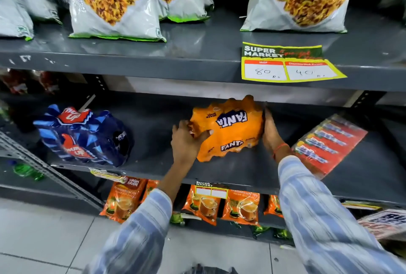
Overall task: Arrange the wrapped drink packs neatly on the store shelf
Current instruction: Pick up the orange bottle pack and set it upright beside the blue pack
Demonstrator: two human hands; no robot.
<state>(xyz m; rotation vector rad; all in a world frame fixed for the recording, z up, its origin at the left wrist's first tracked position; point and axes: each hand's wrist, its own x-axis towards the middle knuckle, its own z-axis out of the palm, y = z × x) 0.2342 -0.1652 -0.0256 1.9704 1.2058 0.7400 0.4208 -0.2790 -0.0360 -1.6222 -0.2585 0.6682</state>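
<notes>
An orange wrapped Fanta pack (230,128) sits on the middle grey shelf (153,124), slightly tilted, its front edge near the shelf lip. My left hand (186,139) grips its left side, with the thumb lying across the front of the wrap. My right hand (271,130) presses flat against its right side. A blue wrapped Thums Up pack (85,136) lies further left on the same shelf, tilted and apart from the Fanta pack. A red wrapped pack (329,144) leans at an angle on the right, close to my right wrist.
The upper shelf carries several big snack bags (114,3) and a yellow price tag (287,64). Orange tea pouches (202,205) hang on the lower shelf. A slanted metal brace (44,166) runs at the left. Tiled floor (44,240) lies below.
</notes>
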